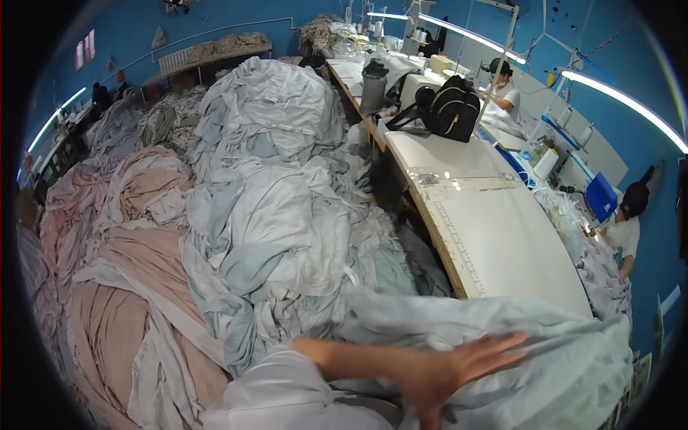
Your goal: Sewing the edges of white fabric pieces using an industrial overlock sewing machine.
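Note:
My left hand (451, 369) reaches across to the right from a white sleeve (272, 390) at the lower edge. Its fingers are spread and its thumb points down toward me, slightly blurred. Just under it is a large pale grey-white cloth (573, 373), loosely rumpled at the near end of the white worktable (502, 236). Whether the palm presses on the fabric or hovers over it, I cannot tell. My right hand does not show.
A tall heap of white and pale-blue fabric (265, 208) stands left of the table, beside beige-pink fabric (143, 287). On the table are a black backpack (453, 111) and a grey bottle (373, 87). Two people (622, 226) sit along the right side, near thread cones (546, 163).

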`<state>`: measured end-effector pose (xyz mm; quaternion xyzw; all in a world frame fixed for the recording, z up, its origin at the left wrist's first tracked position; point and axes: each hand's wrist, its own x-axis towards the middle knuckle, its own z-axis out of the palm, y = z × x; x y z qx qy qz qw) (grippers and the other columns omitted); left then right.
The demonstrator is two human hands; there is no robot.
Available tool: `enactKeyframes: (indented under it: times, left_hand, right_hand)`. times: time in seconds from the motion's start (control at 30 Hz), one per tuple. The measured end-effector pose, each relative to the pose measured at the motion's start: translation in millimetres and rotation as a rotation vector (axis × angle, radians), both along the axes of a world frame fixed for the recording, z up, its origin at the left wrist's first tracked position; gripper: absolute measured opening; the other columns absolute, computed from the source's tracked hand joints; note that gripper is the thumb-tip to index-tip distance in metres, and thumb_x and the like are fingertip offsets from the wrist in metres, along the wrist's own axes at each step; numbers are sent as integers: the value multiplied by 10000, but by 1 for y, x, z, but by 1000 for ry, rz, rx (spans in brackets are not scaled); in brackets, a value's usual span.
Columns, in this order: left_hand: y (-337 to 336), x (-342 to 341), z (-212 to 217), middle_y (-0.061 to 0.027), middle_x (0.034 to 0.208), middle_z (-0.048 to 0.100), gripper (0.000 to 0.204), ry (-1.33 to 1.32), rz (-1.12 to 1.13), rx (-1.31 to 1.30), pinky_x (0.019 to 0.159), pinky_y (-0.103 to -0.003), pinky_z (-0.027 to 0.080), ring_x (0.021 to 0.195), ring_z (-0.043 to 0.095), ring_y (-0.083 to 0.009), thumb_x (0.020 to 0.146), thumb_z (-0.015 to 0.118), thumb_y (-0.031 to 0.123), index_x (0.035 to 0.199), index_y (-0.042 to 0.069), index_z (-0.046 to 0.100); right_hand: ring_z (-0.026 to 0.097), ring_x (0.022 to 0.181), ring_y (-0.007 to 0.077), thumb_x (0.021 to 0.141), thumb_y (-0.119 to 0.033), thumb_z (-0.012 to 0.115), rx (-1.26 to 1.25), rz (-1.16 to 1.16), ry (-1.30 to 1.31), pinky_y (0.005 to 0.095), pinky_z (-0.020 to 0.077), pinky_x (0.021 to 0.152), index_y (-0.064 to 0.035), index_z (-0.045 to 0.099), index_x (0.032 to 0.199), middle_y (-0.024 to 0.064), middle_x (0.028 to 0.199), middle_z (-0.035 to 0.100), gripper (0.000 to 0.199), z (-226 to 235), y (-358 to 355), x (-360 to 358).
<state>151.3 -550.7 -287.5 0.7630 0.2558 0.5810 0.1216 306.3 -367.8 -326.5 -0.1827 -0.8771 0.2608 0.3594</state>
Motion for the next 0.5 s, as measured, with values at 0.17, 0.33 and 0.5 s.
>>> enactKeyframes:
  times: [0.17, 0.33, 0.5]
  left_hand:
    - [9, 68, -120, -192, 1300, 479, 730, -372, 163, -186, 996, -445, 357, 1182, 478, -297, 759, 695, 397, 1325, 40, 406]
    - [12, -1, -131, -208, 1177, 546, 432, -125, 340, -606, 885, -415, 419, 1070, 532, -369, 772, 615, 276, 1118, 22, 570]
    - [-29, -283, 109, -168, 957, 604, 380, -131, 1097, 749, 806, -430, 444, 898, 578, -332, 719, 609, 97, 1090, 21, 578]
  right_hand:
    - [568, 929, 191, 770, -68, 621, -22, 65, 22, 276, 460, 781, 5, 582, 1090, 122, 1076, 571, 330, 19, -28, -12]
    - [572, 909, 181, 770, -55, 623, -17, 99, 61, 267, 461, 766, 5, 588, 1080, 117, 1064, 573, 318, 49, -59, -17]
    - [575, 890, 172, 769, -41, 624, 1, 66, 149, 258, 462, 750, 4, 594, 1071, 112, 1052, 576, 307, 111, -108, -38]
